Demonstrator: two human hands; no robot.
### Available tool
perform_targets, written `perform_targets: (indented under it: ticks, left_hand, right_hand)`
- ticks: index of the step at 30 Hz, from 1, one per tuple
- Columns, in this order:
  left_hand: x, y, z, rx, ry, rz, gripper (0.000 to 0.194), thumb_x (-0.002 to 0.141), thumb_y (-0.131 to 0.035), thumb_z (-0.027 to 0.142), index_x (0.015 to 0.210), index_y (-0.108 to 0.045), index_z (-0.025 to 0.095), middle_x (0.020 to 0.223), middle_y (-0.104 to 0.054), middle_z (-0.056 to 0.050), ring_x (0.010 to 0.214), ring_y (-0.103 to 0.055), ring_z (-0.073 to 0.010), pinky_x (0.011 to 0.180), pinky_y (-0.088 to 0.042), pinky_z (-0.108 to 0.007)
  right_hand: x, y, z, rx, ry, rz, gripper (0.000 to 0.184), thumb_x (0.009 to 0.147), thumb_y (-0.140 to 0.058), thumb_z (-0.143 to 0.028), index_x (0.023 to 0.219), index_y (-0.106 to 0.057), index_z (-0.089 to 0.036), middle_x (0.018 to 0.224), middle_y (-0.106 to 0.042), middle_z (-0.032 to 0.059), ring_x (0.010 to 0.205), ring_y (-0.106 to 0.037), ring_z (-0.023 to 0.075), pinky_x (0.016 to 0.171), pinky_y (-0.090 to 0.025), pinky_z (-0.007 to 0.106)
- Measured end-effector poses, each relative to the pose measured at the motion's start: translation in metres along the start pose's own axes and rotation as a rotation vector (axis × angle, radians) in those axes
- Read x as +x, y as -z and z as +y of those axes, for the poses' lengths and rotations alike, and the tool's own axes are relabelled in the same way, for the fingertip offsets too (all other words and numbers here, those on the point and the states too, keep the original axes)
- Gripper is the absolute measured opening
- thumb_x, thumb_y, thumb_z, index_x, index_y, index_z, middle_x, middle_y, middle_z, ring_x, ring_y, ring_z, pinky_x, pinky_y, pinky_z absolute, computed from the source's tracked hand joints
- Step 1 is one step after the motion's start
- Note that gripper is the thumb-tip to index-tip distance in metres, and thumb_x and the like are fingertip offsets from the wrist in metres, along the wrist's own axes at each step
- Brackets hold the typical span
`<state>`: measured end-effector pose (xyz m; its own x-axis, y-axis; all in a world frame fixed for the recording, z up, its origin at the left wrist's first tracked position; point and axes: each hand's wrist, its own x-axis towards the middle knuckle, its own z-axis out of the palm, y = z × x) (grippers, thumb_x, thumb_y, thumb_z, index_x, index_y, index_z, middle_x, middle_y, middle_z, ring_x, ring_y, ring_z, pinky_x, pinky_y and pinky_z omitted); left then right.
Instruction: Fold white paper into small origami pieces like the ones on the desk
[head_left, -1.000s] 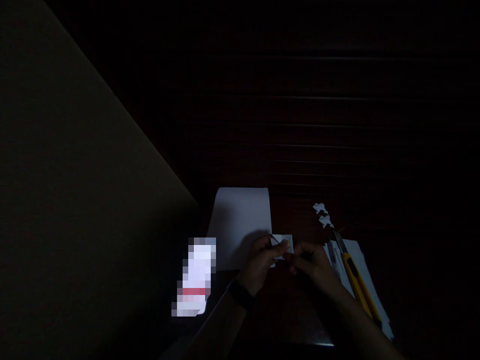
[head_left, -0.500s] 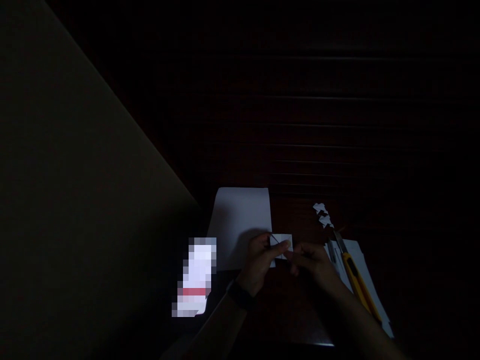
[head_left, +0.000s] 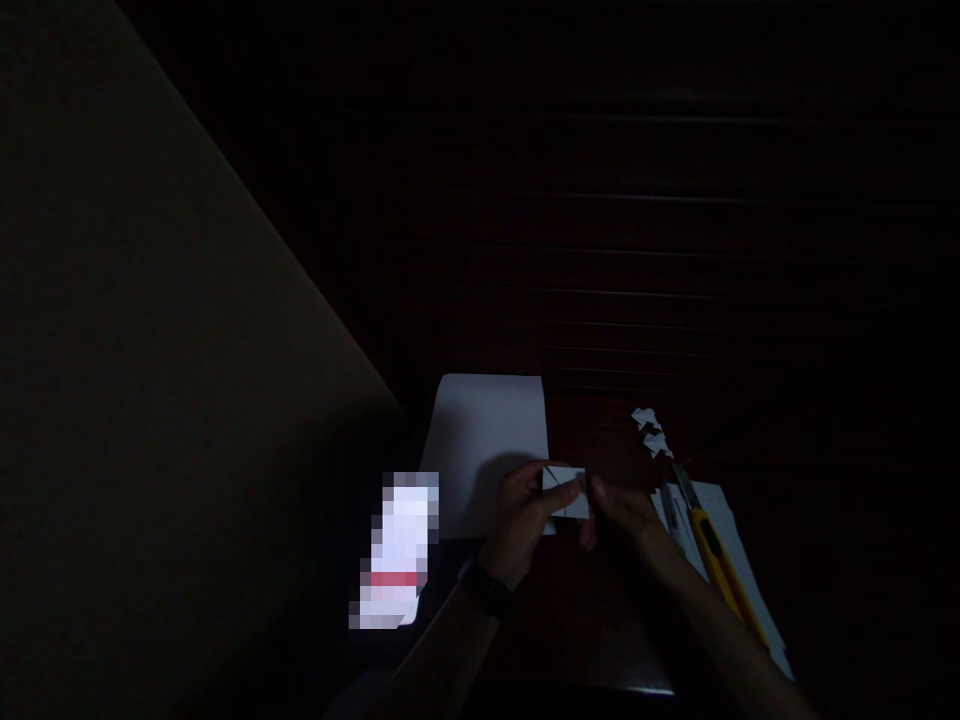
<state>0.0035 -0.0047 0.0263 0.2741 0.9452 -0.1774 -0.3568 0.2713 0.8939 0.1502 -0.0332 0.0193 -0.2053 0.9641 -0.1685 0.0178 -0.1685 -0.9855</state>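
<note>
In the head view a small folded piece of white paper (head_left: 564, 503) with creases is held by my left hand (head_left: 517, 515), its thumb pressed across the front and its fingers behind. My right hand (head_left: 626, 515) is at the paper's right edge, thumb raised beside it and apart from a fingertip lower down. Whether a right finger touches the back of the paper is hidden. Beneath and behind my left hand lies a larger white sheet (head_left: 491, 420).
A lit phone-like screen (head_left: 401, 550), blurred out, is at left. To the right are small folded paper pieces (head_left: 654, 443), a yellow utility knife (head_left: 720, 565) and a stack of white paper (head_left: 739, 540). A pale wall (head_left: 150, 350) slants along the left; the dark table (head_left: 577, 620) reflects faintly.
My right thumb has moved up and right, off the paper's lower right corner. My left hand keeps its hold. The whole view has shifted slightly.
</note>
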Motion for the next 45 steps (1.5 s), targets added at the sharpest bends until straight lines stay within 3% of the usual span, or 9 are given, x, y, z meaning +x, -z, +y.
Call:
perform_targets:
  ticks: [5, 9, 15, 26, 33, 41, 45]
  left_hand:
    - [0.003, 0.004, -0.003, 0.048, -0.009, 0.002, 0.027, 0.069, -0.069, 0.028, 0.090, -0.064, 0.012, 0.072, -0.067, -0.006, 0.063, -0.062, -0.0168, 0.058, -0.047, -0.026]
    - [0.003, 0.003, -0.003, 0.075, -0.027, -0.016, 0.026, 0.072, -0.066, 0.032, 0.089, -0.063, 0.013, 0.073, -0.066, -0.005, 0.067, -0.061, -0.0169, 0.061, -0.046, -0.026]
    - [0.006, 0.007, -0.009, 0.192, -0.070, 0.044, 0.027, 0.078, -0.058, 0.038, 0.070, -0.062, 0.013, 0.065, -0.057, 0.000, 0.061, -0.051, -0.0111, 0.053, -0.037, -0.021]
    - [0.005, 0.010, -0.010, 0.207, 0.005, 0.061, 0.028, 0.075, -0.062, 0.039, 0.066, -0.063, 0.012, 0.059, -0.048, 0.001, 0.057, -0.042, -0.0090, 0.050, -0.032, -0.020]
    - [0.005, 0.006, -0.010, 0.237, -0.010, 0.021, 0.026, 0.074, -0.063, 0.038, 0.068, -0.065, 0.012, 0.062, -0.053, 0.000, 0.058, -0.045, -0.0104, 0.052, -0.034, -0.021]
    - [0.006, 0.008, -0.013, 0.312, -0.064, 0.076, 0.027, 0.071, -0.065, 0.039, 0.063, -0.066, 0.013, 0.057, -0.053, 0.000, 0.056, -0.045, -0.0108, 0.052, -0.033, -0.022]
    - [0.008, 0.011, -0.017, 0.351, -0.057, 0.046, 0.029, 0.070, -0.065, 0.041, 0.059, -0.066, 0.014, 0.052, -0.052, 0.001, 0.051, -0.044, -0.0101, 0.048, -0.031, -0.022]
  right_hand:
    - [-0.001, -0.001, 0.002, -0.146, 0.072, 0.026, 0.033, 0.086, -0.050, -0.038, 0.064, -0.059, -0.016, 0.057, -0.061, 0.0009, 0.055, -0.055, 0.0128, 0.058, -0.040, 0.024]
    - [-0.001, 0.000, 0.003, -0.105, 0.062, 0.043, 0.031, 0.087, -0.050, -0.037, 0.064, -0.057, -0.017, 0.056, -0.060, -0.0003, 0.054, -0.053, 0.0117, 0.055, -0.039, 0.023]
    - [0.000, 0.002, 0.001, -0.086, 0.037, 0.076, 0.033, 0.087, -0.051, -0.036, 0.060, -0.055, -0.017, 0.053, -0.057, -0.0014, 0.050, -0.050, 0.0101, 0.053, -0.036, 0.021]
    - [0.006, 0.001, 0.013, -0.081, 0.016, 0.174, 0.027, 0.081, -0.056, -0.040, 0.068, -0.058, -0.016, 0.063, -0.062, 0.0009, 0.061, -0.057, 0.0144, 0.058, -0.040, 0.023]
    - [0.005, 0.008, 0.026, -0.169, -0.047, 0.290, 0.034, 0.075, -0.062, -0.042, 0.055, -0.053, -0.016, 0.050, -0.050, -0.0031, 0.046, -0.042, 0.0095, 0.043, -0.029, 0.021]
    - [0.005, 0.014, 0.011, -0.175, -0.042, 0.195, 0.029, 0.066, -0.069, -0.042, 0.060, -0.056, -0.016, 0.058, -0.055, -0.0005, 0.053, -0.048, 0.0124, 0.049, -0.036, 0.023]
    - [0.008, 0.014, 0.015, -0.084, -0.060, 0.231, 0.028, 0.061, -0.074, -0.035, 0.064, -0.054, -0.017, 0.059, -0.051, -0.0030, 0.054, -0.046, 0.0110, 0.050, -0.036, 0.023]
